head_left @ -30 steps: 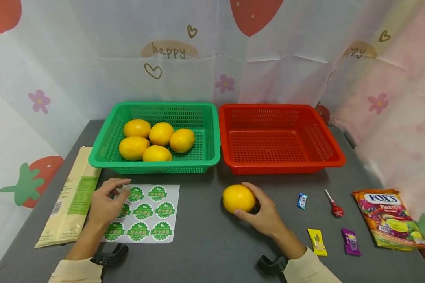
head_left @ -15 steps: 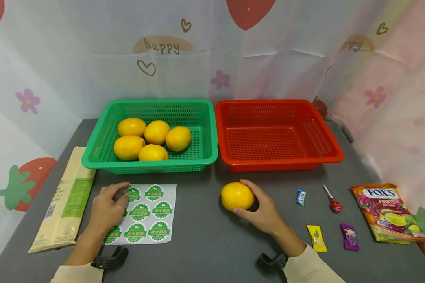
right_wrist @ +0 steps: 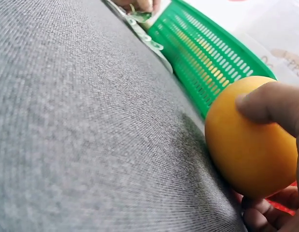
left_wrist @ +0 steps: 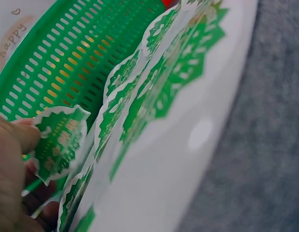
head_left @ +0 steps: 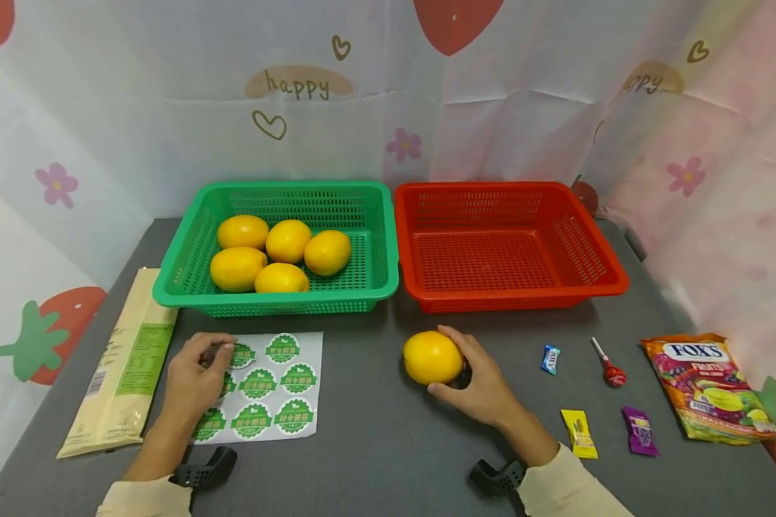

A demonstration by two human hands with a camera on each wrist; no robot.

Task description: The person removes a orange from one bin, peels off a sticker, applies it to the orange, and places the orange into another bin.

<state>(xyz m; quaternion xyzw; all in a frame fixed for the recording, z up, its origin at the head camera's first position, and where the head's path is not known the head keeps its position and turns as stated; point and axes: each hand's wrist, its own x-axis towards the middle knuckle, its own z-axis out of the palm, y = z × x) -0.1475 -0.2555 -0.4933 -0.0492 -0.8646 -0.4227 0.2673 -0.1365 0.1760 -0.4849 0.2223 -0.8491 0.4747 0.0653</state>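
My left hand (head_left: 197, 375) is over the upper left corner of a white sticker sheet (head_left: 273, 388) printed with round green labels. In the left wrist view its thumb and finger pinch one scalloped green sticker (left_wrist: 61, 145), raised from the sheet; whether its lower edge still sticks there I cannot tell. On the grey table, my right hand (head_left: 481, 384) holds a yellow lemon (head_left: 430, 357) from its right side, thumb in front and fingers behind. Several more lemons (head_left: 238, 269) lie in the green basket (head_left: 274, 305) behind the sheet.
Beside the green basket stands an empty red basket (head_left: 504, 298). A cream-coloured packet (head_left: 113, 373) lies at the left. To the right are a blue candy (head_left: 550, 359), a lollipop (head_left: 614, 375), a yellow candy (head_left: 579, 434), a purple candy (head_left: 640, 431) and a Fox's candy bag (head_left: 708, 388).
The head view has shifted slightly. The left hand's fingertips have lifted a sticker's edge at the sheet's upper left. The right hand and its lemon have stayed in place.
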